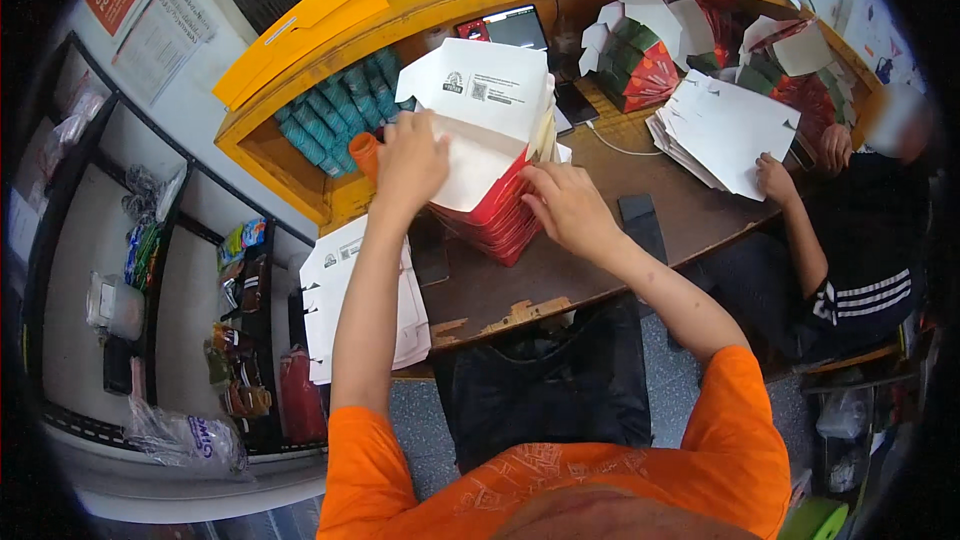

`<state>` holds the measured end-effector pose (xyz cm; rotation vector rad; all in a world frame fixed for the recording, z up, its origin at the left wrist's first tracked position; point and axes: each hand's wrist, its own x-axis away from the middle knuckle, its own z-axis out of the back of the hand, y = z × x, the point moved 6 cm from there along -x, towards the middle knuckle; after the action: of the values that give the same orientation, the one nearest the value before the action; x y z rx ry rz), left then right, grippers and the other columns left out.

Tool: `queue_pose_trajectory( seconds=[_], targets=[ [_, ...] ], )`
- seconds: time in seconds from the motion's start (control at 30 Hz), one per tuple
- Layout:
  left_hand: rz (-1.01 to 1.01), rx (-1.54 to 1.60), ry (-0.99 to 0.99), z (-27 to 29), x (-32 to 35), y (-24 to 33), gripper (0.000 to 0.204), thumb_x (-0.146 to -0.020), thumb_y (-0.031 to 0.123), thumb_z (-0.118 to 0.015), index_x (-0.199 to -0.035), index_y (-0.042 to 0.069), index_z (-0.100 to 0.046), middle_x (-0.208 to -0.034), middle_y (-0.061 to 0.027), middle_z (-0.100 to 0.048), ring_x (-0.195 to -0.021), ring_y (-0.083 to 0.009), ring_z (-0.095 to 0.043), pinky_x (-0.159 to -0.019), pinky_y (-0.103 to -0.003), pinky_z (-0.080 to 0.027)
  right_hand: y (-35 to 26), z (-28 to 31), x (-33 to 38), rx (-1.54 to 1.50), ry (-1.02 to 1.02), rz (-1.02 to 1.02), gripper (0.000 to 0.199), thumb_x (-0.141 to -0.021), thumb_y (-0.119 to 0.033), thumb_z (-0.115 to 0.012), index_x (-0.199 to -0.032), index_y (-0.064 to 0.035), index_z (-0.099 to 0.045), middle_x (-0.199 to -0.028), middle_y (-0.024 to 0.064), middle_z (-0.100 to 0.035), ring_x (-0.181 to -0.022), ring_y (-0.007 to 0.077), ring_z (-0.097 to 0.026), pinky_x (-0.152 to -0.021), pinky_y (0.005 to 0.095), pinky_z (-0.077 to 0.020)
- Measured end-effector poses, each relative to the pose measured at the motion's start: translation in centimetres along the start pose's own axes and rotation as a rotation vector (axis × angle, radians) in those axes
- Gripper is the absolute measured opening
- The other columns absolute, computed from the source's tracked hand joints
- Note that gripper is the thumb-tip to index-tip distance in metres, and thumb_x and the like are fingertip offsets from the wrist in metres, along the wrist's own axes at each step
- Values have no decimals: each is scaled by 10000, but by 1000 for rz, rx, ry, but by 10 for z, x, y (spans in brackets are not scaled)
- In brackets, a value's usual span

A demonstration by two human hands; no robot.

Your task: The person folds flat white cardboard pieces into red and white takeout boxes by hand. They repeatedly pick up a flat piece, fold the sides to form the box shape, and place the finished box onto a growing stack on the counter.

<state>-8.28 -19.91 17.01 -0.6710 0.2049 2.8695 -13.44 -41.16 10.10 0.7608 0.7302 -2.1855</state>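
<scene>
A tall stack of nested red-and-white folded cartons (pixel 490 230) stands in front of me on the brown desk. The top carton is open, with its white interior (pixel 472 162) showing and a printed white flap (pixel 485 80) raised at the back. My left hand (pixel 410 165) grips the left rim of the top carton, its fingertips partly hidden behind the edge. On the other side, my right hand (pixel 572 205) has its bent fingers pressed on the stack's right edge. Flat white carton blanks (pixel 365 305) lie in a pile beside my left forearm.
A seated co-worker's hand (pixel 775 178) rests on white blanks (pixel 725 130) at the right. Assembled red-and-green cartons (pixel 640 60) stand behind them. Teal rolled packs (pixel 340 110) fill a shelf niche at the back left. A dark phone (pixel 642 225) lies near my right wrist.
</scene>
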Motion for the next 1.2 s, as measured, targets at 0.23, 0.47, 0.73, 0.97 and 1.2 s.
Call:
queue_pose_trajectory(
  seconds=[0.23,0.47,0.73,0.97,1.2],
  targets=[
    [-88,103,-5,-38,-11,-48,766,-863,-35,-519,-1584,48,-276,-1296,-261,-573,-1183,-440,-579,-954,-503,-490,-9,-11,-4,-222,-111,-176,405,-973,-219,-650,-1350,-115,-543,-1209,209,-578,-1032,389,-623,-878,447,-524],
    [-57,113,-77,-44,-8,-53,749,-828,-67,-496,-1553,-2,-320,-1202,-260,-611,-1110,-444,-599,-927,-501,-498,-1,-8,5,-263,-16,-187,412,-981,-244,-636,-1342,-73,-537,-1215,236,-562,-1071,441,-622,-903,466,-536],
    [29,137,-159,-48,4,-57,705,-839,-16,-507,-1516,-89,-324,-1243,-321,-587,-1160,-456,-588,-983,-481,-489,14,-6,-10,-479,73,-376,364,-1008,-227,-591,-1262,27,-531,-1177,257,-614,-1038,398,-656,-889,435,-522],
    [101,242,-171,-45,18,-67,630,-884,48,-455,-1479,-133,-356,-1259,-378,-558,-1173,-477,-582,-1002,-479,-481,24,-7,-18,-479,97,-385,275,-1010,-150,-568,-1231,13,-574,-1038,218,-673,-939,312,-691,-835,393,-533],
    [318,526,-260,-54,44,-77,584,-1001,190,-472,-1526,-36,-354,-1065,-267,-662,-779,-319,-646,-711,-400,-514,20,-12,-25,-473,2,-397,299,-1026,-193,-563,-1259,-13,-613,-1124,212,-676,-1041,315,-687,-896,387,-531]
  ],
)
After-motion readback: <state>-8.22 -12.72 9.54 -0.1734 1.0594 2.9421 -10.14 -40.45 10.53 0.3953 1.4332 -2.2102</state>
